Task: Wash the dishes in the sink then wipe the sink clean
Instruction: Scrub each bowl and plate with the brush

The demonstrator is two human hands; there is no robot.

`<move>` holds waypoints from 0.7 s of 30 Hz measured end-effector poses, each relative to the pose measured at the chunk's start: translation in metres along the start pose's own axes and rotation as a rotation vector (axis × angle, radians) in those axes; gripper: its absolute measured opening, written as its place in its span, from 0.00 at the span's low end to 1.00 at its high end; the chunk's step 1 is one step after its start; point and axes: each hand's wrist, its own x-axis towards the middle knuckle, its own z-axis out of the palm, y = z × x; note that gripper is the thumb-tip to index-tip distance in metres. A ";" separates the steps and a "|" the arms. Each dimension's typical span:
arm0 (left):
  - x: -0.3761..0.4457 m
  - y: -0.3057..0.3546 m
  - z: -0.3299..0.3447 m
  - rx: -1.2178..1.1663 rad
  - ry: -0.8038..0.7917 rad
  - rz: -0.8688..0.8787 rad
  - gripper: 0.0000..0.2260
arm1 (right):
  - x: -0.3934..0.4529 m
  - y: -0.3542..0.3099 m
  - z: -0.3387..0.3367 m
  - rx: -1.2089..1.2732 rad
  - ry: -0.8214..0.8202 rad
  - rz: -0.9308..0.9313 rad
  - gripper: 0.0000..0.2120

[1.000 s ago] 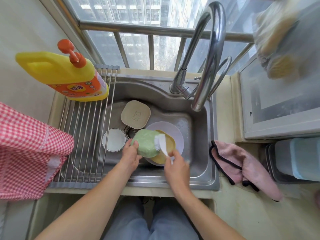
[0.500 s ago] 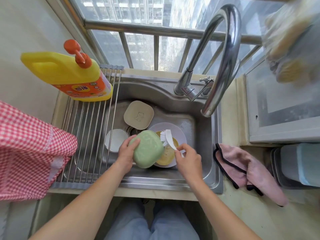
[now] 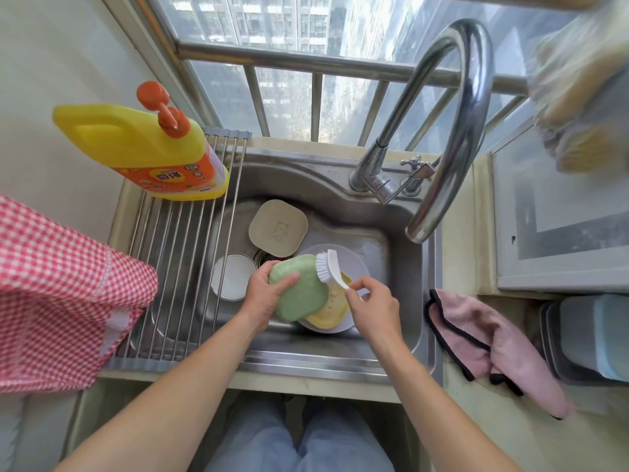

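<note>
left hand [image 3: 263, 294] grips green dish [image 3: 299, 289], held tilted over the sink [image 3: 401, 267] above yellow dish [image 3: 328, 313] and white plate [image 3: 357, 264]. right hand [image 3: 372, 306] pinches the scrub brush [image 3: 328, 267] handle. since a second ago the bristles shifted from the dish's face to its upper right edge. judgement: scrubbing mid-way; beige dish [image 3: 277, 228], small white bowl [image 3: 233, 275] unwashed; faucet [image 3: 452, 131] dry.

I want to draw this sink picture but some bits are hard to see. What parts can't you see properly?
Head view only:
- Yellow dish: mostly covered by the green dish held in the left hand.
- Drain: hidden by the beige dish and the green one.
- Brush handle end: hidden inside the right hand.
- Blurry yellowish thing, top right: too smeared to name.
- Checked cloth: cut off by the left edge.
</note>
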 end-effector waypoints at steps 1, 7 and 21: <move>-0.002 0.002 0.001 -0.027 0.007 0.001 0.15 | 0.002 0.001 0.001 -0.007 -0.004 0.027 0.04; -0.004 0.004 0.004 -0.078 0.005 -0.013 0.12 | 0.009 -0.004 0.006 0.049 -0.027 0.101 0.04; 0.005 0.027 0.003 -0.205 0.085 -0.010 0.03 | 0.002 -0.013 0.007 0.040 -0.152 -0.033 0.03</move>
